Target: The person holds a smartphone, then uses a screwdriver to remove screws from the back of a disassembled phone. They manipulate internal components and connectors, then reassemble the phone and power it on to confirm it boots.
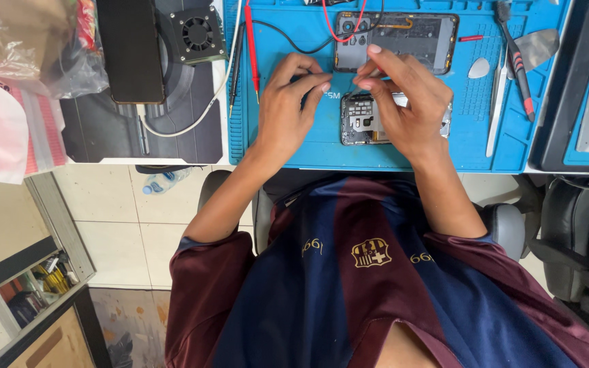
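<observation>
blue silicone mat [294,146] is covering the worktop, and on it we are bending over a small circuit assembly [361,123]. our left hand [288,109] is sitting at its nine o'clock with fingers curled shut on something too small to make out; our right hand [407,102] is covering its three o'clock side, fingers pinching together just above it. an opened phone [403,41] is lying at twelve o'clock. we are judging that a slip could flick a tiny part off the mat, or snag the red probe lead [251,41].
</observation>
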